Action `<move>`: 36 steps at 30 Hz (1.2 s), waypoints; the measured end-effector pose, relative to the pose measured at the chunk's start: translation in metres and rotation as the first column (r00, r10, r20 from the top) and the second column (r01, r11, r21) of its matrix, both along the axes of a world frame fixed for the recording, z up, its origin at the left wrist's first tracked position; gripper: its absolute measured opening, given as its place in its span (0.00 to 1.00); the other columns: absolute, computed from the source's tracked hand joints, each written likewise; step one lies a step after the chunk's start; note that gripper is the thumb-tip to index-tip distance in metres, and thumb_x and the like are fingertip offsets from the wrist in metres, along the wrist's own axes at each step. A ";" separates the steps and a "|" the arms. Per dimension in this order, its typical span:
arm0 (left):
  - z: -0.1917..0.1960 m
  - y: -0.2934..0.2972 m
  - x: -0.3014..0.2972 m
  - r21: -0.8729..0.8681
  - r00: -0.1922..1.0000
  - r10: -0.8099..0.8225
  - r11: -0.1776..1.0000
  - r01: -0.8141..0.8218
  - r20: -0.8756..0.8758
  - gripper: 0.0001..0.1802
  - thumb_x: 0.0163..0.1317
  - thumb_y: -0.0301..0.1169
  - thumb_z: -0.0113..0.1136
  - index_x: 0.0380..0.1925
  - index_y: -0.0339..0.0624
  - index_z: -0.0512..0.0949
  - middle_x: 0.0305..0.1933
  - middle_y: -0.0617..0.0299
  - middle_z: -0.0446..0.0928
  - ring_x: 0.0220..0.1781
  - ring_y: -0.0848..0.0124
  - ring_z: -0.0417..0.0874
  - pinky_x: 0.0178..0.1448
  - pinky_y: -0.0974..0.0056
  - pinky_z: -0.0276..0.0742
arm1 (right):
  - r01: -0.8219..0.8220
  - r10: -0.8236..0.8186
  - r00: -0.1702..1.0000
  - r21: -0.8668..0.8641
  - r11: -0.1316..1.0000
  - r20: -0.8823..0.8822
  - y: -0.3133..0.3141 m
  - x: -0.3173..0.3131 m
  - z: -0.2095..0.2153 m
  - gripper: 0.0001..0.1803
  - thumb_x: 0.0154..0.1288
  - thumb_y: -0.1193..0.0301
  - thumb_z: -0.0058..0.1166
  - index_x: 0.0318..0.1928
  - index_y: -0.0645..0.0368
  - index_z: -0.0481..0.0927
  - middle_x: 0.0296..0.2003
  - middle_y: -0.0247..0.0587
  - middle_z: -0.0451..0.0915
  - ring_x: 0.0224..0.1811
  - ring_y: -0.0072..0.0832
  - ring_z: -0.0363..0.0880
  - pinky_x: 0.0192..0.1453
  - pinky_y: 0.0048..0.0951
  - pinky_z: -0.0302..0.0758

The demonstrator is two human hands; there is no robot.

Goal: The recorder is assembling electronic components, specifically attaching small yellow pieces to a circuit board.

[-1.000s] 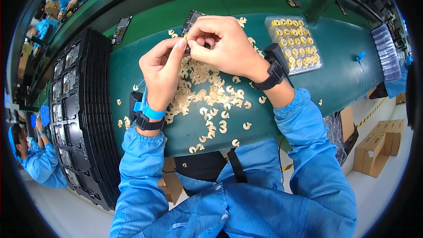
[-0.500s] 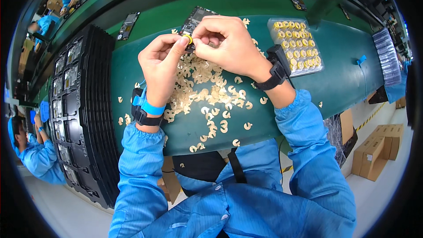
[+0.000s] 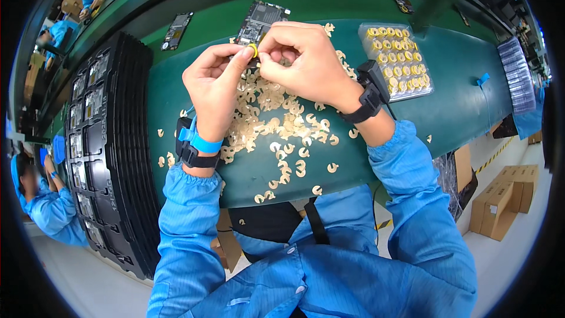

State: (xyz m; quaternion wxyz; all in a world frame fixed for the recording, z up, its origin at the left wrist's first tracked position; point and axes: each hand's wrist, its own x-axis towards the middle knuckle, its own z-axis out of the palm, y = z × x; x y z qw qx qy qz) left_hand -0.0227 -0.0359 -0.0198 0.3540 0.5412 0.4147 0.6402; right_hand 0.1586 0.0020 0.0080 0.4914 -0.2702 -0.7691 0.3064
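At upper centre, the left hand (image 3: 212, 85) pinches the ring (image 3: 254, 50) between thumb and finger, likely leaving its right edge free for the right hand (image 3: 309, 62), curled closely beside it; whether that grips anything, I cannot tell.

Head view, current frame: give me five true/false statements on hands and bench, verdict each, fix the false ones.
1. The left hand pinches a yellow round part. True.
2. The clear plastic tray stands to the left of both hands. False: it is to their right.
3. Cream C-shaped pieces lie scattered on the green bench. True.
4. Only the right wrist wears a black strap. False: both wrists do.
5. A circuit board lies partly visible beyond the right hand. True.
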 end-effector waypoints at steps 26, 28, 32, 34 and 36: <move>-0.004 0.008 -0.010 0.019 0.951 -0.095 0.995 0.093 0.296 0.11 0.75 0.29 0.61 0.44 0.28 0.84 0.43 0.54 0.86 0.43 0.69 0.88 0.49 0.59 0.91 | 0.110 -0.132 0.969 -0.110 0.988 -0.209 0.012 0.006 -0.001 0.13 0.67 0.71 0.69 0.28 0.64 0.82 0.20 0.23 0.75 0.23 0.08 0.61 0.25 0.19 0.57; -0.004 0.007 -0.005 0.023 0.959 -0.119 0.993 0.117 0.258 0.11 0.75 0.29 0.62 0.44 0.29 0.85 0.43 0.55 0.86 0.42 0.70 0.88 0.49 0.60 0.91 | 0.095 -0.122 0.975 -0.145 0.985 -0.185 0.010 0.004 -0.002 0.10 0.66 0.71 0.71 0.31 0.64 0.85 0.23 0.25 0.76 0.24 0.09 0.62 0.26 0.18 0.58; -0.004 0.004 -0.004 -0.018 0.983 -0.139 0.990 0.142 0.123 0.12 0.77 0.29 0.59 0.45 0.29 0.84 0.46 0.54 0.86 0.46 0.68 0.88 0.51 0.59 0.90 | 0.018 -0.017 1.000 0.107 0.994 -0.007 0.005 0.001 0.002 0.07 0.65 0.74 0.68 0.39 0.65 0.87 0.31 0.37 0.81 0.26 0.22 0.76 0.28 0.26 0.70; -0.003 0.004 -0.006 -0.048 0.978 -0.165 0.984 0.172 0.125 0.12 0.77 0.30 0.58 0.45 0.29 0.84 0.46 0.54 0.86 0.45 0.68 0.88 0.51 0.59 0.90 | 0.021 -0.023 1.000 0.116 0.993 0.010 0.005 0.003 0.004 0.07 0.65 0.74 0.66 0.40 0.64 0.86 0.31 0.41 0.82 0.28 0.29 0.80 0.30 0.29 0.73; -0.002 0.004 -0.005 -0.072 0.974 -0.185 0.978 0.195 0.128 0.13 0.78 0.30 0.57 0.46 0.29 0.84 0.46 0.54 0.86 0.44 0.68 0.88 0.50 0.59 0.90 | 0.051 -0.069 0.994 0.200 0.978 0.087 0.009 0.005 0.004 0.06 0.64 0.74 0.66 0.40 0.62 0.86 0.32 0.39 0.81 0.28 0.31 0.81 0.30 0.30 0.75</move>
